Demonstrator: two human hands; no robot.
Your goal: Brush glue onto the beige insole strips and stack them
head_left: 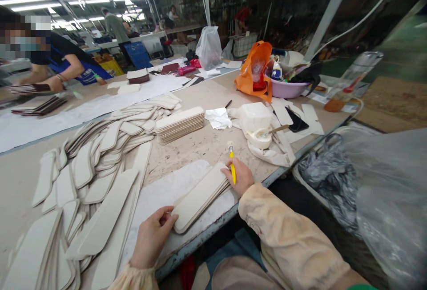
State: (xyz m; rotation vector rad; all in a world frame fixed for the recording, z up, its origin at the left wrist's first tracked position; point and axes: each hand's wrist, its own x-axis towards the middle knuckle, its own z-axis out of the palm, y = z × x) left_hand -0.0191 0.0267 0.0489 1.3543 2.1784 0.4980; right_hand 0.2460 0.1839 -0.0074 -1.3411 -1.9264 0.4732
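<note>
A small stack of long off-white pieces with rounded corners (202, 194) lies on a white sheet at the table's front edge. At its near left end, my left hand (154, 234) has thumb and fingers closed on the corner of the top piece. My right hand (242, 178) holds a yellow-handled brush (232, 167), bristles pointing up and away. The thumb and fingertips of that hand also touch the far right end of the stack. Beyond the brush, a round tub of pale paste (260, 138) has a flat stick lying across it.
Many loose off-white pieces (96, 161) spread over the left side. A neat pile (180, 125) stands mid-table, near a crumpled white tissue (218, 118). Further back are an orange bag (255, 70), a lilac basin (288, 89) and a bottle (353, 81). A co-worker (63, 54) works at left.
</note>
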